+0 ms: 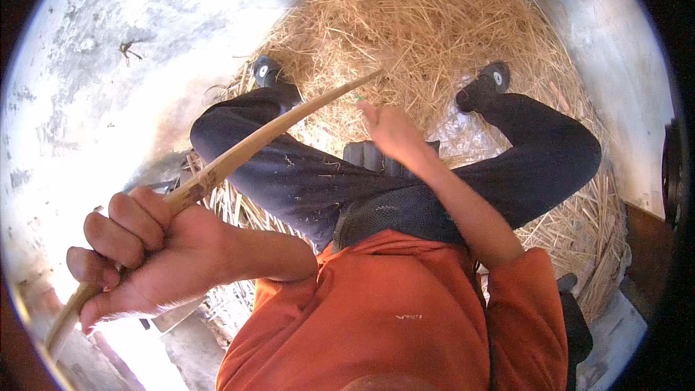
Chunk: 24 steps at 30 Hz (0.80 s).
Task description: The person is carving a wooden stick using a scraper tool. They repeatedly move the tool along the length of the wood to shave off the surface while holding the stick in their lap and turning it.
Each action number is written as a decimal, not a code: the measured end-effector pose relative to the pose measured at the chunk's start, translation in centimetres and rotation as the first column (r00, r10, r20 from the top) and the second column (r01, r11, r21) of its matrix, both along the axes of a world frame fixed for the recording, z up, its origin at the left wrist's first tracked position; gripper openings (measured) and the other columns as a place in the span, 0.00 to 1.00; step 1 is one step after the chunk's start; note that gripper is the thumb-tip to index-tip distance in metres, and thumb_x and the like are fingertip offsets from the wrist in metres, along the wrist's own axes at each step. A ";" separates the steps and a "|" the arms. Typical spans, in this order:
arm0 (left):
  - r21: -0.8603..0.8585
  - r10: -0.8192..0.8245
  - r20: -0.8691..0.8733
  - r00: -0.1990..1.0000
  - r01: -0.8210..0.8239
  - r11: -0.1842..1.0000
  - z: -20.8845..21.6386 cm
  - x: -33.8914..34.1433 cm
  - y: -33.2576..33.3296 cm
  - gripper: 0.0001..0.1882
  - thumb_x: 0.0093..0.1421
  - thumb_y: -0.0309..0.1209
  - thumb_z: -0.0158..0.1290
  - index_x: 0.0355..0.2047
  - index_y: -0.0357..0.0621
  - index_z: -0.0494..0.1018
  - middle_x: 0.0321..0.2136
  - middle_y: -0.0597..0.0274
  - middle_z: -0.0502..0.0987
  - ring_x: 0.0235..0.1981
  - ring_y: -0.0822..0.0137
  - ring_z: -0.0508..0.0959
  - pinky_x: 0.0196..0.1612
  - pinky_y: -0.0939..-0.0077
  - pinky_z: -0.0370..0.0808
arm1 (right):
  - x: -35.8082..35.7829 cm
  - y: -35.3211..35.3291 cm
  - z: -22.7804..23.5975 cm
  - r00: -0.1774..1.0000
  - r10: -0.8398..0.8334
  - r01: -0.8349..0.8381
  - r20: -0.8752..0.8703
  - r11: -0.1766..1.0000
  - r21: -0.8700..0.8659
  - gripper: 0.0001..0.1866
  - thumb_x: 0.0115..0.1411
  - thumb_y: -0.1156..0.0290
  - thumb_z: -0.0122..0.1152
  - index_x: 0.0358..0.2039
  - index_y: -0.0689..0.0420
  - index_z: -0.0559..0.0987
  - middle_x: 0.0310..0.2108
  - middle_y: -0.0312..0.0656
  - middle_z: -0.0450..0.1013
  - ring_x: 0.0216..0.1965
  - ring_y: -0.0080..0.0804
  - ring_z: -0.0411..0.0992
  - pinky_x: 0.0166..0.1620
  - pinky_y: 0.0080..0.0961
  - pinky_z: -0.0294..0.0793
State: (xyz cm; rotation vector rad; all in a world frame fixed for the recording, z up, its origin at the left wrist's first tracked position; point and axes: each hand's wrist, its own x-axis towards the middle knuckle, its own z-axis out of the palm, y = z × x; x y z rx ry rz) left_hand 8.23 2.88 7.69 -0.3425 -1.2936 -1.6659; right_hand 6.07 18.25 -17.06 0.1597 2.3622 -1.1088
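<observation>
Straw point(427, 14) spreads ahead. The left hand point(170, 242) wraps its grip round a wooden stick point(275, 129); near its far end, the right hand's point(394, 132) grip I cannot tell.

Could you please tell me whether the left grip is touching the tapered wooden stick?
Touching: the head view plainly shows the left grip wrapped around the tapered wooden stick.

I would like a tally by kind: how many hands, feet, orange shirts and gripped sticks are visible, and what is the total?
Hands: 2 (left hand, right hand)
Feet: 2 (left foot, right foot)
Orange shirt: 1
Gripped stick: 1
Total: 6
</observation>
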 end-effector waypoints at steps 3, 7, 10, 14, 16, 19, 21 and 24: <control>-0.016 0.039 0.020 0.999 -0.039 0.999 0.0 0.0 1.3 0.26 0.58 0.56 0.41 0.16 0.53 0.51 0.09 0.74 0.47 0.10 0.81 0.44 0.13 0.83 0.39 | -0.3 5.8 -12.1 0.952 0.173 -0.090 -0.252 0.947 0.309 0.22 0.63 0.61 0.33 0.38 0.64 0.73 0.30 0.60 0.72 0.33 0.57 0.71 0.38 0.44 0.70; -0.017 -0.035 -0.001 0.999 0.035 0.999 -0.1 -0.2 0.9 0.25 0.58 0.55 0.42 0.16 0.53 0.51 0.10 0.74 0.47 0.10 0.81 0.44 0.13 0.84 0.39 | -1.2 6.6 -10.0 0.985 0.078 -0.025 -0.154 0.946 0.324 0.25 0.64 0.58 0.32 0.41 0.66 0.72 0.32 0.62 0.71 0.37 0.57 0.71 0.43 0.44 0.68; -0.019 0.065 0.010 0.998 -0.065 0.998 -0.3 -0.8 0.1 0.25 0.58 0.55 0.42 0.16 0.53 0.52 0.10 0.75 0.47 0.10 0.81 0.44 0.13 0.84 0.40 | -1.6 4.5 -2.9 0.981 -0.118 0.144 -0.153 0.975 0.170 0.29 0.64 0.52 0.31 0.35 0.65 0.75 0.28 0.60 0.72 0.34 0.56 0.72 0.43 0.42 0.68; -0.022 -0.155 -0.059 0.986 0.153 0.988 -0.1 -0.5 -1.2 0.25 0.58 0.55 0.42 0.15 0.53 0.53 0.07 0.76 0.49 0.07 0.82 0.45 0.10 0.86 0.39 | 0.0 1.4 4.8 0.956 -0.114 0.041 -0.270 0.964 -0.264 0.33 0.63 0.48 0.31 0.20 0.66 0.69 0.14 0.52 0.62 0.18 0.38 0.62 0.28 0.39 0.62; -0.078 -0.351 -0.130 0.927 0.343 0.936 -0.6 -0.8 -1.4 0.25 0.59 0.54 0.42 0.14 0.53 0.53 0.05 0.76 0.50 0.05 0.83 0.46 0.08 0.88 0.40 | 2.0 0.4 11.0 0.960 -0.042 -0.084 -0.276 0.899 -0.429 0.28 0.64 0.52 0.35 0.20 0.66 0.67 0.12 0.50 0.59 0.16 0.40 0.58 0.24 0.38 0.58; -0.172 -0.795 -0.174 0.581 0.777 0.605 -0.2 -1.2 -1.3 0.25 0.60 0.52 0.42 0.12 0.53 0.54 0.02 0.77 0.51 0.02 0.85 0.48 0.05 0.91 0.41 | 4.5 -1.3 12.9 0.946 -0.084 -0.096 -0.314 0.850 -0.518 0.26 0.64 0.55 0.37 0.21 0.65 0.69 0.14 0.53 0.61 0.18 0.49 0.63 0.25 0.37 0.60; -0.233 -0.858 -0.177 0.482 0.827 0.512 -0.1 -1.5 -0.7 0.25 0.61 0.50 0.43 0.12 0.52 0.54 0.02 0.76 0.52 0.02 0.85 0.50 0.05 0.92 0.44 | 4.7 -1.7 12.4 0.924 -0.123 -0.057 -0.363 0.892 -0.448 0.25 0.64 0.56 0.38 0.22 0.65 0.70 0.15 0.55 0.63 0.20 0.53 0.64 0.25 0.38 0.62; -0.261 -0.850 -0.169 0.498 0.809 0.526 -0.3 -1.4 -0.8 0.25 0.61 0.50 0.41 0.12 0.53 0.54 0.02 0.76 0.52 0.03 0.84 0.51 0.06 0.91 0.45 | 3.6 -0.7 8.5 0.924 -0.141 0.042 -0.355 0.961 -0.273 0.23 0.64 0.58 0.38 0.23 0.66 0.71 0.18 0.58 0.65 0.23 0.58 0.64 0.26 0.39 0.63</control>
